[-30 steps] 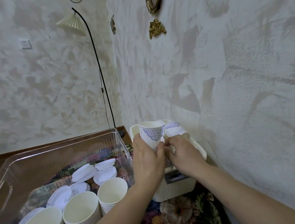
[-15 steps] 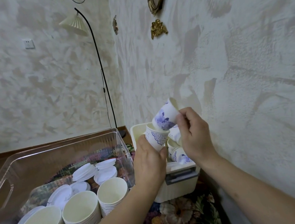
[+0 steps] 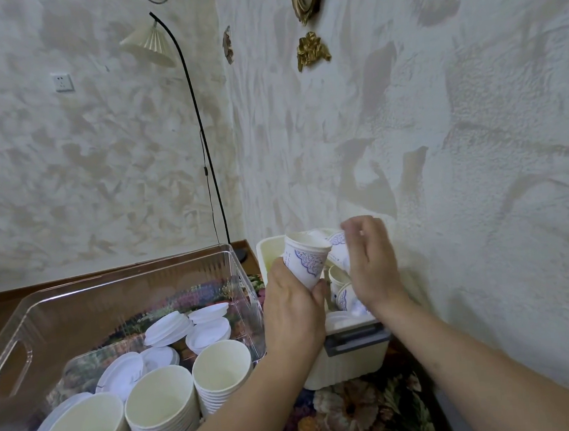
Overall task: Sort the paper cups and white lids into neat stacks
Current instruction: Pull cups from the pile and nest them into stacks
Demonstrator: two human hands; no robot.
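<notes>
right hand (image 3: 370, 263): blue cup let go, fingers now spread | left hand (image 3: 293, 312): cup (image 3: 306, 260) now tipped, held a bit higher

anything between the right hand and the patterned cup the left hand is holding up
Nothing visible. The right hand hovers open just right of the blue-patterned paper cup gripped by the left hand, above the loose cups in the cream bin.

Both forearms reach forward, side by side. The left hand (image 3: 293, 312) is raised with its fingers curled in a grip round a cup (image 3: 306, 260). The right hand (image 3: 372, 269), blurred, hangs just beside it, fingers loosely spread, palm turned left.
</notes>
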